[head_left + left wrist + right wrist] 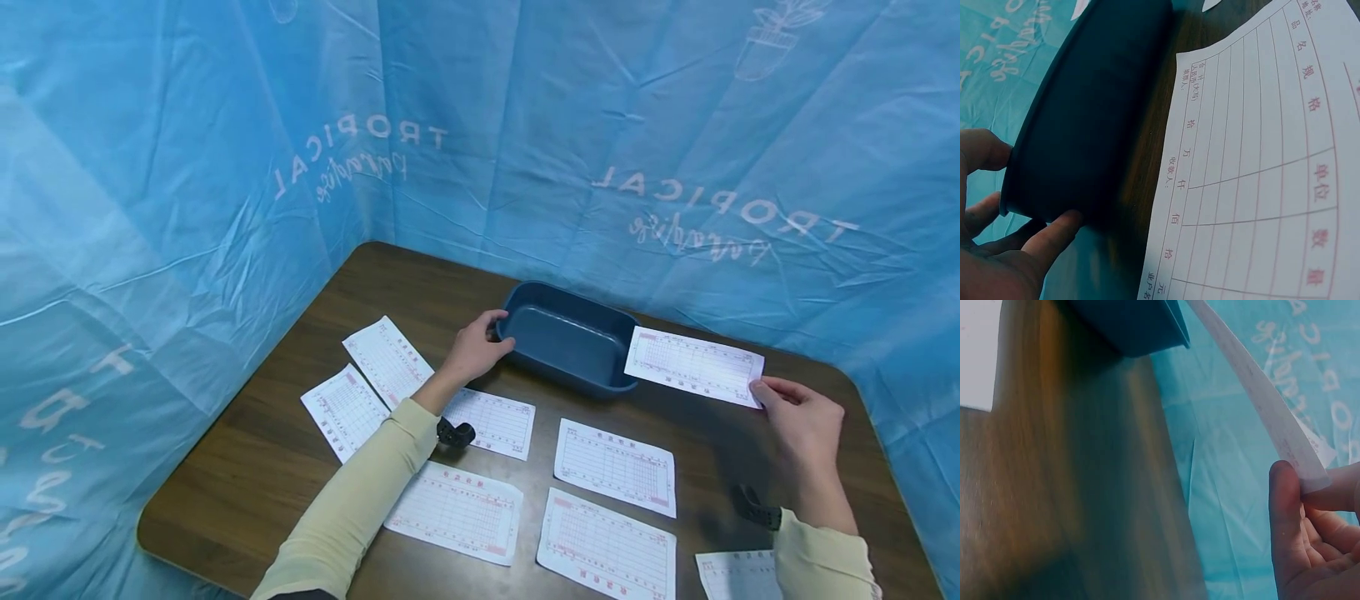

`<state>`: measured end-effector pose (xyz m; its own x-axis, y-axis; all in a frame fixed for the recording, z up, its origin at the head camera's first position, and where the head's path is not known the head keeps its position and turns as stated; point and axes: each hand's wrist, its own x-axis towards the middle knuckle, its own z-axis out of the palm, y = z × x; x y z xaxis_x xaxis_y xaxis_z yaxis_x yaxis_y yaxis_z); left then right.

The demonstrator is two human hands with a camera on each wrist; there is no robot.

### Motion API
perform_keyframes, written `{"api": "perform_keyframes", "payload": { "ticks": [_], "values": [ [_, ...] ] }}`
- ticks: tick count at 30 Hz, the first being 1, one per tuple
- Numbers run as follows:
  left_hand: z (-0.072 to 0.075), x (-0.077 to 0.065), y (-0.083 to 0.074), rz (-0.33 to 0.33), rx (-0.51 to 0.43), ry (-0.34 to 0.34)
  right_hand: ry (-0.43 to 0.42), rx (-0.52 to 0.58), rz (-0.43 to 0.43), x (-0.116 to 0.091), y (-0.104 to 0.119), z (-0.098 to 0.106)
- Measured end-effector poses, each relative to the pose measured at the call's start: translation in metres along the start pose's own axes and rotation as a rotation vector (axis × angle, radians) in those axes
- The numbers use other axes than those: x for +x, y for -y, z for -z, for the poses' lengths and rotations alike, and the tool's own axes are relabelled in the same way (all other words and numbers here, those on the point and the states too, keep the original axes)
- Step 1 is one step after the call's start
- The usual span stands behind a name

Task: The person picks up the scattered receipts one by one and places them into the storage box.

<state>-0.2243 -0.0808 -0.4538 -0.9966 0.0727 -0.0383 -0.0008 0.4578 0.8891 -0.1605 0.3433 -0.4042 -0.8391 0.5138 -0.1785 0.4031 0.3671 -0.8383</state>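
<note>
A dark blue rectangular plastic bin (570,333) stands near the back edge of the table. My left hand (480,343) grips its left end, thumb and fingers spread around the corner; the left wrist view shows fingertips against the bin's wall (1085,106). To the right of the bin, my right hand (806,417) pinches a white printed receipt form (693,367) by its right end between thumb and fingers. The form is held up off the table, its left end at the bin's right rim. In the right wrist view this form (1260,394) appears nearly edge-on.
Several similar forms lie on the brown wooden table (247,467): two at the left (390,354), one behind the left forearm (495,423), others nearer the front (615,467). One form (735,575) is partly under the right sleeve. Blue printed curtains (480,125) hang around the table.
</note>
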Motion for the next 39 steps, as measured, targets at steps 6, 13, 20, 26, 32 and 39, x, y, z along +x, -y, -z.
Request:
{"api": "perform_keyframes", "payload": {
  "ticks": [6,13,20,26,32,39],
  "values": [
    [0.001,0.000,0.001,-0.002,-0.012,0.003,0.008,0.011,0.049,0.003,0.009,-0.014],
    [0.001,0.002,0.004,-0.003,-0.022,-0.001,0.029,-0.052,0.090,0.004,0.014,-0.030],
    [-0.001,0.002,0.007,0.002,-0.029,-0.005,0.050,-0.033,0.081,0.005,0.013,-0.042],
    [-0.002,-0.001,0.005,-0.002,-0.041,0.006,0.060,-0.048,0.083,0.005,0.013,-0.047],
    [-0.002,0.000,0.003,-0.012,-0.025,-0.015,0.092,-0.009,0.082,0.006,0.018,-0.059],
    [-0.001,0.001,0.004,-0.014,-0.019,-0.020,0.111,0.012,0.097,0.006,0.024,-0.074]
  ]
}}
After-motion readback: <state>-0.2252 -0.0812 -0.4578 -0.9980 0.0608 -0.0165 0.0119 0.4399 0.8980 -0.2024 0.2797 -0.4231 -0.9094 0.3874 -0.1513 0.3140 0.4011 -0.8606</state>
